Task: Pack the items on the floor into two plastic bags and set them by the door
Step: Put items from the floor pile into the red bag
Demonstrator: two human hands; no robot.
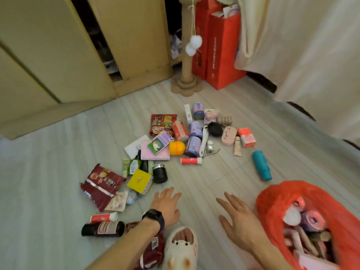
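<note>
A black wristwatch (153, 216) bands the left wrist, and a white animal-face slipper (180, 245) covers one foot.

A thin, crinkled red plastic bag (272, 195), glossy foil packets (101, 184), matt red paper bags (224, 55), a rough rope-wound post (186, 55) with fluffy pompoms (195, 40), a soft cloth curtain (302, 45), and a matt wood-grain floor (214, 176).

I count three purple cans (195, 128), two red paper bags (224, 51), two white pompoms (196, 41), one yellow box (138, 181), one black jar (160, 173), one orange plastic bag (276, 199).
</note>
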